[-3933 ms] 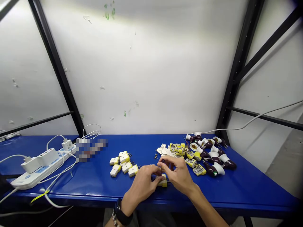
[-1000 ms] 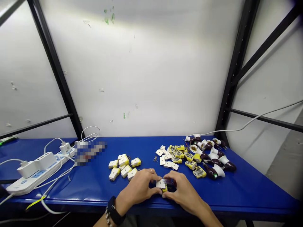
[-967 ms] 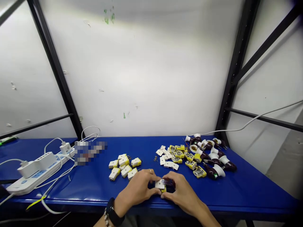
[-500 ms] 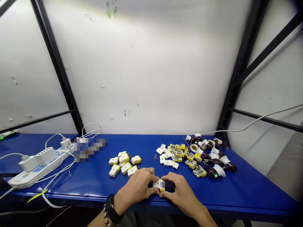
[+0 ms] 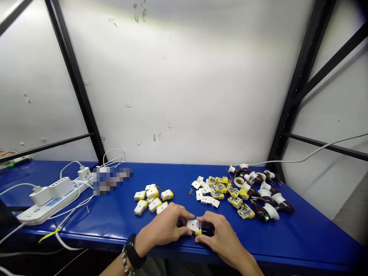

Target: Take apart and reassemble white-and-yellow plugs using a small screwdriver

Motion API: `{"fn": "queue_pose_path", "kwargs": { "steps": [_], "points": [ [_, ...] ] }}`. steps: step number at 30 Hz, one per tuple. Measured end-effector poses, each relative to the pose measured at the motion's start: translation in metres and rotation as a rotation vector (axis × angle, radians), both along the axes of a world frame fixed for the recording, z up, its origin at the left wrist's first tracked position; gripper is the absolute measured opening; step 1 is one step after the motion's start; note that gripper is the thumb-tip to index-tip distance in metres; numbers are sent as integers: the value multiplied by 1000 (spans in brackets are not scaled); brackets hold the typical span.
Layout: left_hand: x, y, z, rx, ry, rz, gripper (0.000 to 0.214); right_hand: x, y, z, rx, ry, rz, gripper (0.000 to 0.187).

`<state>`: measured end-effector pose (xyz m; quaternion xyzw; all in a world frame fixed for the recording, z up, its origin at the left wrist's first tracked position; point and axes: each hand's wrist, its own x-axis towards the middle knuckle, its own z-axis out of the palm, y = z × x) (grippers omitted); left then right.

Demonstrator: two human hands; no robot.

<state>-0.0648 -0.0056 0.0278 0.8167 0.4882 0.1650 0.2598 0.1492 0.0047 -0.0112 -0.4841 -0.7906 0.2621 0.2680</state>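
Both bare hands are closed in together low on the table's near side; the left hand (image 5: pixel 163 226) and the right hand (image 5: pixel 221 234) are clenched around a small plug (image 5: pixel 194 226) from either side, fingers wrapped over it, neither hand released; the plug sits between them just above the blue steel workbench (image 5: pixel 287 245), with a white cover on its yellow body and a dark piece partly hidden beside it; what joins them can't be seen. Done so far, going by the layout: a group of closed white-and-yellow plugs (image 5: pixel 152 200) lies to the left of the hands, pins showing; still loose to the right are white covers (image 5: pixel 204 195), open yellow plug bases (image 5: pixel 236 202) and a few small screws (image 5: pixel 190 192), with dark brown lamp holders (image 5: pixel 267 211) piled beyond; compared with the first frame, the hands then held a bare yellow body and now the white cover sits on it; the left group has also gained a plug at its right side (image 5: pixel 167 195).
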Motion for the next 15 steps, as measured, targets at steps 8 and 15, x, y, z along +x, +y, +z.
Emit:
{"fn": "queue_pose_path", "kwargs": {
  "steps": [8, 15],
  "points": [
    [-1, -7, -12, 160, -90, 1, 18, 1, 1, -4, 0, 26, 2, 40],
    [-4, -3, -17, 125, -56, 64, 22, 1, 3, -8, 2, 33, -4, 39]
  ]
}}
